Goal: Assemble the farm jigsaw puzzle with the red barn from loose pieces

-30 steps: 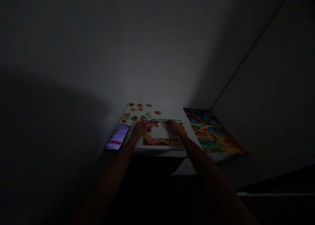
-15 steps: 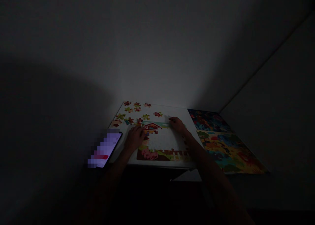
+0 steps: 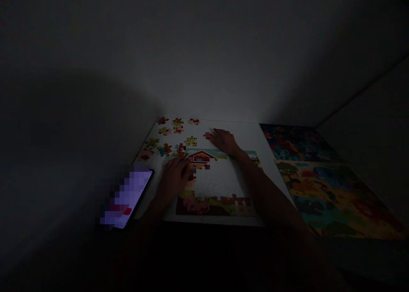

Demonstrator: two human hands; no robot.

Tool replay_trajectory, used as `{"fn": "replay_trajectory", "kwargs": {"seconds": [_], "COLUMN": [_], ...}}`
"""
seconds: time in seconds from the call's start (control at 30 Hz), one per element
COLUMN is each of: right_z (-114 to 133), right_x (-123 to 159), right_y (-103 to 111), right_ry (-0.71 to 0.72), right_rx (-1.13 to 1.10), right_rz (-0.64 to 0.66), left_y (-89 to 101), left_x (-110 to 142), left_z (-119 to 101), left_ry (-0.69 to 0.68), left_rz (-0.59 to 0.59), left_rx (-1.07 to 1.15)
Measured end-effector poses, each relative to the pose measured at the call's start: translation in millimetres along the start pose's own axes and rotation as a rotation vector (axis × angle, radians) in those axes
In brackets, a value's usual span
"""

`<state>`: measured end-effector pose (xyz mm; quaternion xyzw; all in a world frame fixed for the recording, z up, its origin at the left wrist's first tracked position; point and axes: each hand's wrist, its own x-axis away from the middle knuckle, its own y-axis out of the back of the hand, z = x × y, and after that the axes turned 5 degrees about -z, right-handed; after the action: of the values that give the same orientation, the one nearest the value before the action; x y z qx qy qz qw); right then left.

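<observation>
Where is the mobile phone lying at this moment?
In the head view, the mobile phone lies at the lower left, just left of the person's left hand and beside the near left edge of the white board.

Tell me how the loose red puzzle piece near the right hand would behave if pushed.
The red jigsaw piece looks thin and flat, so probably light and stiff, unlikely to roll. On the white surface, a push from the right hand would likely slide it.

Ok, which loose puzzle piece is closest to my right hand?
The small red piece, right at the fingertips of your right hand; the other loose pieces all lie farther left.
</observation>
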<state>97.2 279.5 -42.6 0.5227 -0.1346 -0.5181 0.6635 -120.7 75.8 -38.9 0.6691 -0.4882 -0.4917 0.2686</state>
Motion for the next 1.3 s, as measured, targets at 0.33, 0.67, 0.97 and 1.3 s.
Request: {"fn": "replay_trajectory", "kwargs": {"seconds": [0.33, 0.67, 0.97, 1.3], "right_z": [3, -7, -16, -4], "right_x": [0, -5, -1, 5], "right_y": [4, -1, -7, 3], "right_ry": [0.034, -0.040, -0.012, -0.216], "right_rx": [0.060, -0.011, -0.267, -0.636], "right_rz": [0.052, 0.052, -0.122, -0.092], "left_y": [3.7, 6.9, 10.2, 6.5], "left_x": [2, 2, 1, 2], "left_z": [-4, -7, -12, -9], "left_ry": [0.006, -0.029, -0.130, -0.161], "left_rz": [0.013, 0.060, 0.139, 0.110], "left_rx": [-0.014, 0.016, -0.041, -0.081]}}
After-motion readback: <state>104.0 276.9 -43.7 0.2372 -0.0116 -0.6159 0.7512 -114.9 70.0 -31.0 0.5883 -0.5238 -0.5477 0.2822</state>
